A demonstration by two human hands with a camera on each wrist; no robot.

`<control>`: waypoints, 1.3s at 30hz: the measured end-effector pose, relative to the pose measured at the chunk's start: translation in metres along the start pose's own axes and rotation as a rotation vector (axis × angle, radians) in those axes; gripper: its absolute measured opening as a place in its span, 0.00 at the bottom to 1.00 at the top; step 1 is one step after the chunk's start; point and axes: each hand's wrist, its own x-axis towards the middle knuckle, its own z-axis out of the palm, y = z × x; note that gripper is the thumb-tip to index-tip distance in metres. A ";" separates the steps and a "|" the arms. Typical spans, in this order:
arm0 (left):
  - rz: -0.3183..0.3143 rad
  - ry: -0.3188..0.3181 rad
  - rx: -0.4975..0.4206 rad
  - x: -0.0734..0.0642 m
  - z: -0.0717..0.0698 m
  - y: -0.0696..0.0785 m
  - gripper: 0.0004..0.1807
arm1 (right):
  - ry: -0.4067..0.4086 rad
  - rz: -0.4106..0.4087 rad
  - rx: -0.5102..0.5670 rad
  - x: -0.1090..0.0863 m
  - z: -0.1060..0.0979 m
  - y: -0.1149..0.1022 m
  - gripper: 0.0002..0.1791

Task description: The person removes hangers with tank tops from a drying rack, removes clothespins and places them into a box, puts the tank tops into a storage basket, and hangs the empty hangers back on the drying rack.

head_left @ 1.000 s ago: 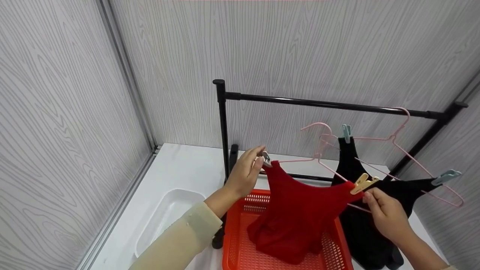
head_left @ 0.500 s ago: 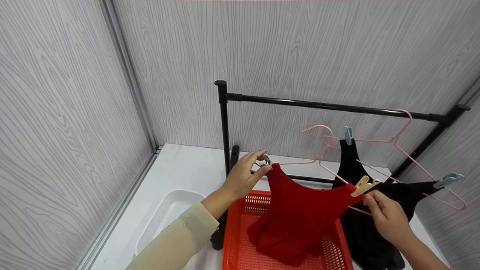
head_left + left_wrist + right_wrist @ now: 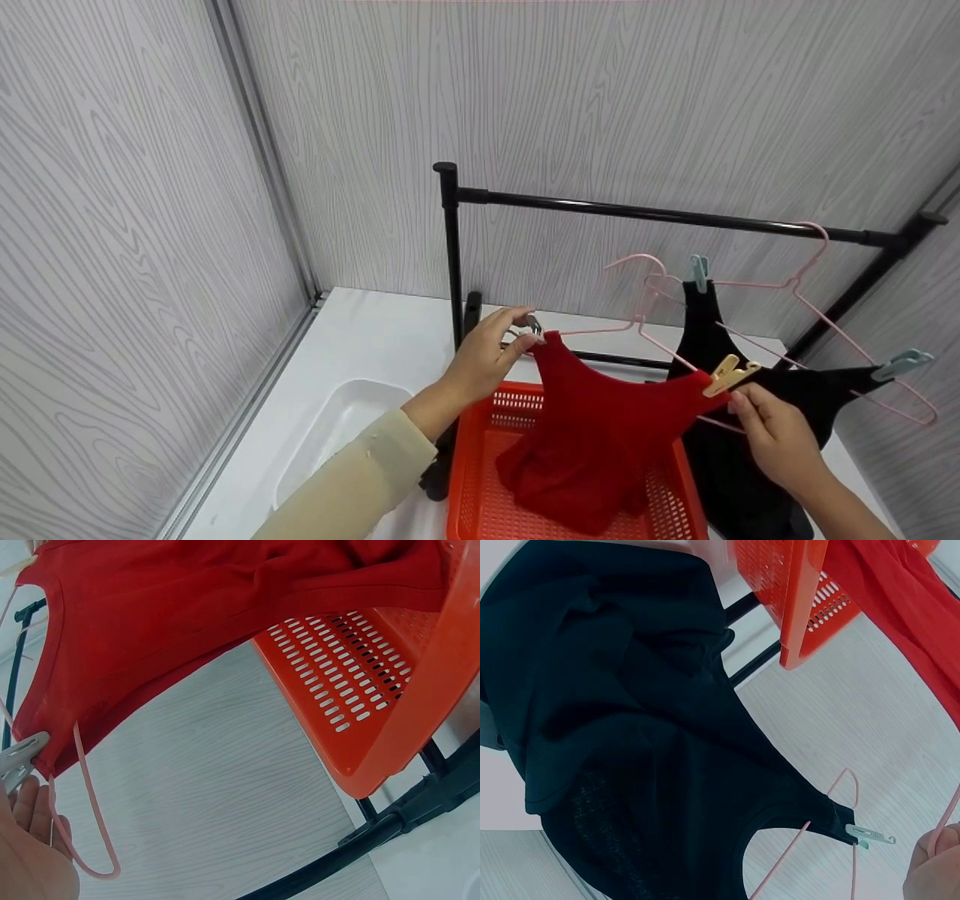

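Note:
My left hand (image 3: 480,356) pinches a grey-white clothespin (image 3: 22,756) at the left strap of a red tank top (image 3: 600,420). The clothespin's jaws sit on the strap, beside the looped end of a pink wire hanger (image 3: 592,330). My right hand (image 3: 776,431) grips that hanger's right end, close to a yellow clothespin (image 3: 727,376) clipped on the right strap. The hanger's hook points up, off the rail. The top's lower part hangs bunched over an orange-red basket (image 3: 465,480).
A black garment rack (image 3: 600,206) stands behind. From its rail hangs a black tank top (image 3: 697,322) on another pink hanger (image 3: 806,292), fastened with blue-green clothespins (image 3: 904,364). A white tray (image 3: 322,427) lies at left on the white table (image 3: 360,322).
My left thumb and fingers have shifted on the grey-white clothespin, which has turned a little at the strap. The right hand keeps its grip. The whole head view has drifted slightly.

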 end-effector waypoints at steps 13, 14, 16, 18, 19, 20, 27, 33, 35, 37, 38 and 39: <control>0.003 0.004 0.002 -0.002 0.002 0.001 0.28 | 0.003 -0.025 -0.006 -0.001 0.002 0.003 0.15; -0.003 0.003 -0.005 -0.002 0.002 0.001 0.27 | 0.003 -0.026 -0.005 -0.001 0.002 0.003 0.15; -0.014 -0.002 -0.026 -0.002 0.003 0.000 0.26 | 0.003 -0.028 0.000 -0.001 0.002 0.003 0.15; -0.025 -0.006 -0.047 -0.002 0.003 0.001 0.24 | 0.003 -0.027 0.004 -0.001 0.002 0.003 0.16; -0.036 -0.007 -0.055 -0.003 0.003 0.001 0.23 | 0.002 -0.025 0.006 -0.001 0.002 0.003 0.16; -0.044 -0.006 -0.062 -0.003 0.004 0.002 0.22 | -0.001 -0.022 0.006 -0.001 0.002 0.004 0.15; -0.044 0.015 -0.112 -0.002 0.004 0.001 0.18 | -0.013 -0.008 -0.008 -0.003 0.003 0.005 0.15; -0.002 0.070 -0.135 -0.002 0.002 0.001 0.14 | -0.008 -0.013 0.002 -0.003 0.004 0.005 0.16; 0.002 0.087 -0.122 -0.002 0.001 0.000 0.14 | -0.012 -0.008 0.001 -0.003 0.004 0.004 0.16; 0.013 0.102 -0.117 -0.002 0.000 0.000 0.13 | -0.015 -0.003 -0.005 -0.003 0.004 0.004 0.16; 0.021 0.107 -0.126 -0.003 -0.001 0.000 0.13 | -0.017 -0.003 -0.006 -0.003 0.004 0.004 0.15; 0.029 0.112 -0.140 -0.003 -0.001 -0.001 0.13 | -0.019 -0.003 -0.008 -0.003 0.004 0.003 0.15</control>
